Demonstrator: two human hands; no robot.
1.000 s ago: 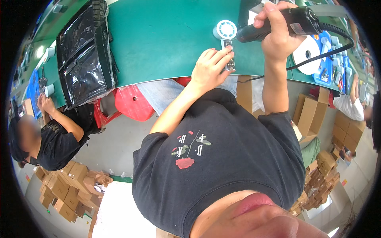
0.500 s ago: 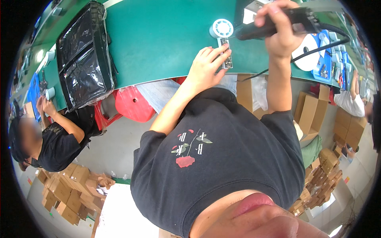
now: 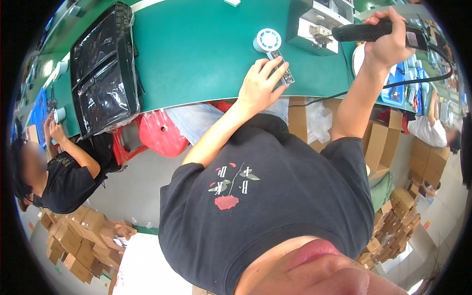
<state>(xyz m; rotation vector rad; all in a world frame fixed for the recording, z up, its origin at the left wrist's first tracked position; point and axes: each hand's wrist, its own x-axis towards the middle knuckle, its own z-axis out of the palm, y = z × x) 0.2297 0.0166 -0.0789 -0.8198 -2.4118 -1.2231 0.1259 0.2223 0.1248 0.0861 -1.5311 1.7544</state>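
Observation:
A light-blue handheld fan [image 3: 268, 41] lies on the green table, its round grille pointing away from me. Its handle is uncovered, showing metal parts inside. My left hand [image 3: 259, 84] is closed over the handle, fingers across its top and thumb at the near end. In my right hand [image 3: 390, 48], a black electric screwdriver [image 3: 359, 33] is gripped, raised to the right with its tip end pointing left. That end is near a white-and-dark boxy machine [image 3: 307, 37] with a small metal fitting on its front, apparently a screw feeder. Contact between them cannot be made out.
A black plastic-wrapped bag [image 3: 104, 73] lies at the table's left. The screwdriver's cord [image 3: 418, 80] loops at the right, near blue trays [image 3: 397, 78] of parts. A red stool [image 3: 161, 133] stands below the table. Co-workers sit at both sides; cardboard boxes [image 3: 81, 236] are stacked behind.
My right hand has moved the screwdriver right, away from the fan to beside the machine. The fan has turned slightly, its head shifting left, under my left hand.

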